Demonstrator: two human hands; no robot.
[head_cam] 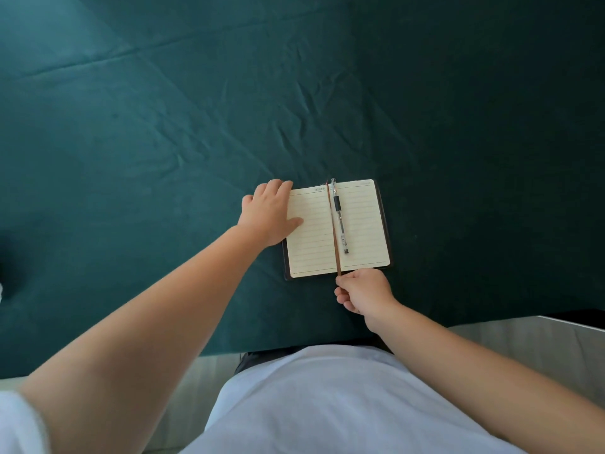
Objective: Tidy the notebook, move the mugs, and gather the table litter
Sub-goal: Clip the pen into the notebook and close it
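Note:
An open lined notebook with a dark cover lies on the green tablecloth near the table's front edge. A clear pen with a black grip rests along its centre fold on the right page. A brown ribbon bookmark runs down the fold. My left hand grips the notebook's left edge, thumb on the left page and fingers curled over the top left corner. My right hand sits just below the notebook and pinches the ribbon's lower end. No mugs or litter are in view.
The green tablecloth is wrinkled and covers the whole table. Its front edge runs just in front of my white shirt. A pale floor shows below the edge at the right and lower left.

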